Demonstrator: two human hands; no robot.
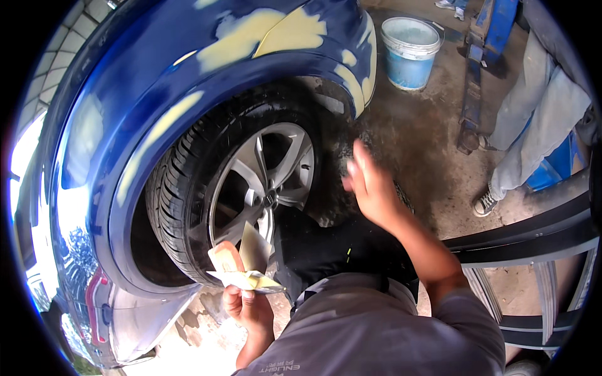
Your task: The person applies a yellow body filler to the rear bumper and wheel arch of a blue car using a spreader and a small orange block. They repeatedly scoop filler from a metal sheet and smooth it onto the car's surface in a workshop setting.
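Observation:
My left hand [249, 308] pinches a thin, flat pale plate [232, 277] with a dab of yellow putty on it. Two spreader-like pieces stand up from the same bundle: an orange-tan one [226, 257] and a greyish one [255, 247]. How they are gripped is partly hidden. Raised over my knee, my right hand [373, 185] has its fingers stretched out and slightly blurred, with nothing visible in it. Left of both hands is a blue car fender [160, 81] with pale yellow filler patches [291, 31] around the wheel arch. A black tyre [172, 194] sits in the arch.
A white and blue bucket [411, 56] stands on the floor ahead. A blue metal lift arm [473, 81] runs beyond it. At right, a person in light jeans [533, 119] stands near dark curved trim [527, 244]. The silver wheel rim [269, 169] is close to my knees.

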